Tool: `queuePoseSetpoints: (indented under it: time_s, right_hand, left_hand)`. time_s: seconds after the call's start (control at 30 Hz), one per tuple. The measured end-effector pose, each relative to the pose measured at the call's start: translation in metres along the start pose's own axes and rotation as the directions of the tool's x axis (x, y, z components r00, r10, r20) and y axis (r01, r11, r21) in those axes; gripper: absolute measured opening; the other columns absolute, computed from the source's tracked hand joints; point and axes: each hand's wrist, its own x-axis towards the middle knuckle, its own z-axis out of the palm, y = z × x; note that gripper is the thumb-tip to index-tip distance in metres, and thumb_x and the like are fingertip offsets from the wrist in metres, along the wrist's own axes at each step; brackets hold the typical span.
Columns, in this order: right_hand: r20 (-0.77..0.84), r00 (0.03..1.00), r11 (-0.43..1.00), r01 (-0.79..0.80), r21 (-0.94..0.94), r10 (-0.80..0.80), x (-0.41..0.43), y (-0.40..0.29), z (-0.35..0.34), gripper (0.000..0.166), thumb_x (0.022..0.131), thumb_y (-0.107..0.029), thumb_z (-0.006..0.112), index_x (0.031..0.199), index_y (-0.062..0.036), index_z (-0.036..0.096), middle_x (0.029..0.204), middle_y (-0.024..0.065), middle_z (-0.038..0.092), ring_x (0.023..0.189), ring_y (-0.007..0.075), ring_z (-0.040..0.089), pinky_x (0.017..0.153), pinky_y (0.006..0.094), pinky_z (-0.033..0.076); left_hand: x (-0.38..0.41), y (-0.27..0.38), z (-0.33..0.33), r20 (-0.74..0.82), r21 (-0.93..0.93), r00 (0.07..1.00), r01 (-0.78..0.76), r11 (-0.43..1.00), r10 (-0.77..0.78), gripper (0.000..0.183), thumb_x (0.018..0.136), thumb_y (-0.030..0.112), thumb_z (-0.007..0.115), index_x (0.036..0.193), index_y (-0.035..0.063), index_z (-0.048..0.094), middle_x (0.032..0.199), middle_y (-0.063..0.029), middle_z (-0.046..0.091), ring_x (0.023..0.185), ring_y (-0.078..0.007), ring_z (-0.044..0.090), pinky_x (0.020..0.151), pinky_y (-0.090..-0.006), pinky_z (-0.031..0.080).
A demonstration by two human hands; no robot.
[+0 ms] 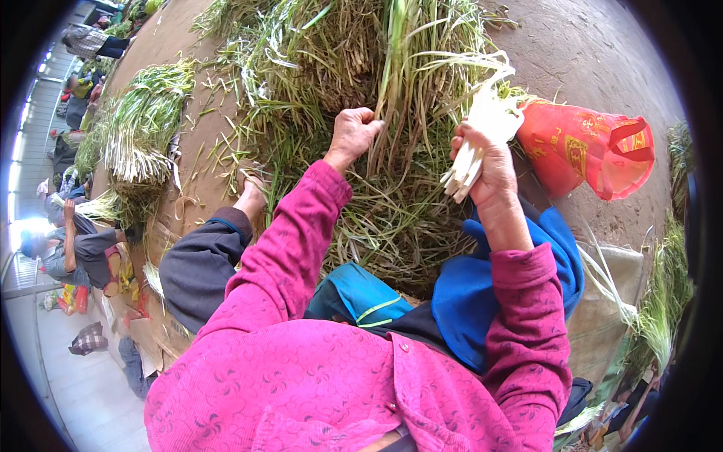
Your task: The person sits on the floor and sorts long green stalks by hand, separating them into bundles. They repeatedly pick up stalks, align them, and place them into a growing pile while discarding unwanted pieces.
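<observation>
My right hand [488, 155] is closed around a bunch of peeled white stems [490, 116], probably garlic shoots or scallions. Their cut-looking lower ends stick out below my fingers, and pale leaves bend over at the top. To its left, my left hand [355, 135] has thumb and forefinger pinched at the lower end of long green leafy stalks [392, 62]; the exact grip is partly hidden. Behind both hands rises a large heap of unpeeled stalks [344, 51] with brown roots. Stripped leaves [390, 226] lie in a pile between my legs.
A red plastic bag [570, 141] lies right of my right hand. Tied green bundles [147, 124] stand at left on the brown floor [570, 51]. A seated person [85, 248] handles similar stalks farther left. More greens [661, 299] and sacking [601, 288] lie at right.
</observation>
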Motion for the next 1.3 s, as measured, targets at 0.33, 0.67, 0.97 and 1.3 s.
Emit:
queuePoseSetpoints:
  time_s: [0.33, 0.67, 0.97, 1.3]
  right_hand:
    - [0.044, 0.999, 0.968, -0.005, -0.25, 0.017, -0.019, 0.04, 0.011, 0.026, 0.069, -0.004, 0.068, 0.091, -0.0009, 0.055, 0.077, 0.0065, 0.06, 0.058, 0.014, 0.057, 0.053, 0.0253, 0.048]
    - [0.076, 0.997, 0.9, 0.023, -0.435, 0.011, -0.023, 0.036, 0.013, 0.021, 0.066, -0.001, 0.067, 0.085, 0.0002, 0.057, 0.068, 0.0057, 0.058, 0.053, 0.0145, 0.055, 0.049, 0.0265, 0.046]
    - [0.0, 1.0, 0.951, -0.003, -0.309, 0.003, -0.018, 0.029, 0.01, 0.018, 0.067, -0.002, 0.067, 0.082, -0.0012, 0.058, 0.068, 0.0049, 0.058, 0.054, 0.0137, 0.055, 0.047, 0.0256, 0.046]
    - [0.133, 0.979, 0.935, -0.101, -0.341, 0.154, -0.014, 0.052, -0.003, 0.011, 0.064, 0.001, 0.064, 0.074, 0.0028, 0.059, 0.066, 0.0062, 0.058, 0.055, 0.0157, 0.056, 0.05, 0.0276, 0.045]
  left_hand:
    - [-0.164, 0.05, -0.007, 0.24, -0.065, 0.955, -0.163, 0.984, 0.174, 0.008, 0.072, 0.003, 0.065, 0.077, -0.002, 0.059, 0.055, -0.001, 0.048, 0.05, -0.0045, 0.041, 0.043, -0.0227, 0.035]
    - [-0.168, 0.042, 0.008, 0.287, -0.024, 0.952, -0.107, 0.994, 0.109, 0.01, 0.074, 0.009, 0.062, 0.075, 0.0017, 0.054, 0.059, -0.0075, 0.056, 0.05, -0.021, 0.054, 0.045, -0.0334, 0.042]
    - [-0.13, 0.062, 0.021, 0.218, -0.67, 0.963, 0.268, 0.692, -0.161, 0.021, 0.083, 0.006, 0.054, 0.105, 0.0041, 0.055, 0.073, -0.0011, 0.06, 0.053, -0.0023, 0.05, 0.044, -0.0141, 0.037]
    - [-0.114, 0.065, 0.001, 0.478, -0.805, 0.875, 0.403, 0.436, 0.073, 0.019, 0.087, 0.014, 0.051, 0.098, 0.0002, 0.059, 0.071, -0.0093, 0.062, 0.039, -0.0022, 0.035, 0.037, -0.0163, 0.029]
